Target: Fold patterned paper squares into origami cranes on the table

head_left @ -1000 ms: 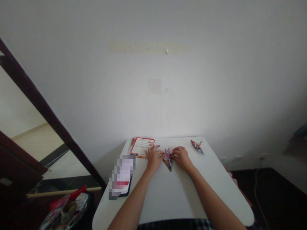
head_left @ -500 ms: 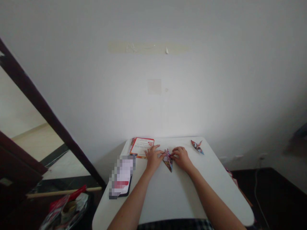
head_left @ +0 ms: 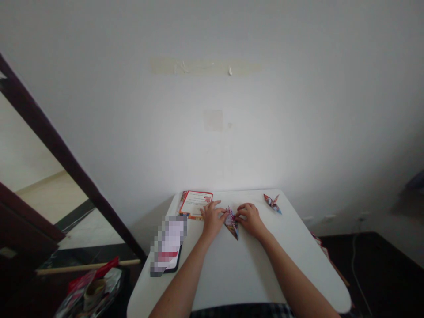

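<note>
A folded piece of patterned paper, diamond-like and pointed toward me, lies between my hands on the white table. My left hand pinches its left edge between thumb and index finger, the other fingers spread over the corner of a paper stack. On the opposite side, my right hand has its thumb and curled fingers closed on the paper's right edge. Another folded paper figure, with pointed tips, rests at the far right of the table, apart from both hands.
A phone with a blurred screen lies along the table's left edge. The wall stands right behind the table. On the floor at lower left are a bag-lined bin and a wooden stick.
The folded paper has turned slightly, its near tip shifting a little to the right and toward me. Both hands stay in nearly the same place on it.
</note>
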Demonstrator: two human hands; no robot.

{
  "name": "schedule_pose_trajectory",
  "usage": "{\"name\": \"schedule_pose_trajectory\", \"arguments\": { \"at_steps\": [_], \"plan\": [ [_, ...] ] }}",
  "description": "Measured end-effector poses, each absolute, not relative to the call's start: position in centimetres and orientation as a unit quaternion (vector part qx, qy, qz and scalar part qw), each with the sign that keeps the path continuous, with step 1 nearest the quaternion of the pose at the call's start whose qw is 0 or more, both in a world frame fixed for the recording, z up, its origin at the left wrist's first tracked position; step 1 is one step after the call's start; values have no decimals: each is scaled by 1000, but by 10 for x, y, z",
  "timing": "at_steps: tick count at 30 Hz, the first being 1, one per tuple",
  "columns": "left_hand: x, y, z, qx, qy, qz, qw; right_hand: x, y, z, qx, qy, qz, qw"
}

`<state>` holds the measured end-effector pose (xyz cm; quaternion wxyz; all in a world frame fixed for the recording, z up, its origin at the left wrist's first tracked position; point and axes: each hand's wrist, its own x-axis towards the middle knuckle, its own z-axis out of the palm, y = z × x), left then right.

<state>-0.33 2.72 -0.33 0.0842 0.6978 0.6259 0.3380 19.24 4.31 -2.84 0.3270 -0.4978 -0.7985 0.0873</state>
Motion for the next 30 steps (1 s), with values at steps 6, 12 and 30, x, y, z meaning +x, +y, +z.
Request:
{"name": "schedule_pose_trajectory", "arguments": {
  "at_steps": [6,12,30],
  "plan": [
    [-2,27,-3,691,630,342,90,192,41,-28,-488,-796,93,347],
    [-2,26,-1,698,623,339,100,191,43,-25,-456,-771,144,420],
    [3,21,-1,733,587,328,105,183,46,-27,-447,-730,216,470]
  ]
}}
